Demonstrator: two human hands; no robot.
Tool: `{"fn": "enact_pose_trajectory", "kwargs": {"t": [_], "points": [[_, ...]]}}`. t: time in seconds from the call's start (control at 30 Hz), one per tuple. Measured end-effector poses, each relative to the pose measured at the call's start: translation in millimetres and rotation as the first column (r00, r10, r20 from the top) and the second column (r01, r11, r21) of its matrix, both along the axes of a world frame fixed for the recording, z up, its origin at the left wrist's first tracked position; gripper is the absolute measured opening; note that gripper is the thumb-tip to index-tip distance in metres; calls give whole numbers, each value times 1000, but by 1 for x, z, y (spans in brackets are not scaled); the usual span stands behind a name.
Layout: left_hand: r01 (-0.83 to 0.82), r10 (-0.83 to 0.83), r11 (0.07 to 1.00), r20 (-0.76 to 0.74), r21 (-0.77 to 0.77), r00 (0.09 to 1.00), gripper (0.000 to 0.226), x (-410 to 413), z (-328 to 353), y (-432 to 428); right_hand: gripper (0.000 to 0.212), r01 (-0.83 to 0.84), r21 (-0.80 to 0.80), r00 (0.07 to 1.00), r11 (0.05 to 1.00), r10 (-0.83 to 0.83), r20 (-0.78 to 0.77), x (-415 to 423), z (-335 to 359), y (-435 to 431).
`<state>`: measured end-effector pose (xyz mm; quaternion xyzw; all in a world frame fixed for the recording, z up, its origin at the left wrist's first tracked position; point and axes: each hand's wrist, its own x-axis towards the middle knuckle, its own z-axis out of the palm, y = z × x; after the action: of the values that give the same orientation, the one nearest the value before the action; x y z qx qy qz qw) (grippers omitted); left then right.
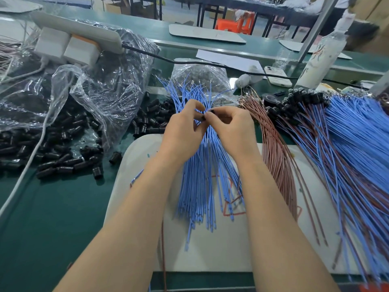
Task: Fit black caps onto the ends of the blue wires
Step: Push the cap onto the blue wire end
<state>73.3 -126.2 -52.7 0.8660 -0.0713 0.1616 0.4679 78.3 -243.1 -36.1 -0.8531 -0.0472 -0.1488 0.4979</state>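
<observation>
**Cap at wire ends, centre of bench**

We've got the blue wires fanned over the white board, centre. Left hand pinches into the bundle twd its far end. Right hand pinches a black cap, fingertips touching the left's. Loose caps piled at left by a clear bag. Brown wires just right, capped wires beyond.
</observation>
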Motion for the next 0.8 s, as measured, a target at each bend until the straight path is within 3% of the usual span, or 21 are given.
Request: {"fn": "enact_pose_trajectory", "kwargs": {"t": [0.2, 0.4, 0.6, 0.8], "points": [[-100, 93, 984, 52, 146, 994, 11, -6, 1, -7, 15, 105, -16, 991, 994, -103, 90, -1, 0, 3], [-175, 166, 975, 73, 139, 983, 13, -7, 1, -8, 19, 78, -49, 992, 996, -73, 103, -7, 2, 13], [-209, 201, 965, 66, 159, 977, 12, -4, -1, -7, 20, -13, -46, 1000, 999, 14, 21, -10, 7, 12], [-179, 173, 982, 99, 55, 980, 10, 1, -3, -1, 19, 25, 66, 999, 998, -26, 21, -7, 14, -2]]}}
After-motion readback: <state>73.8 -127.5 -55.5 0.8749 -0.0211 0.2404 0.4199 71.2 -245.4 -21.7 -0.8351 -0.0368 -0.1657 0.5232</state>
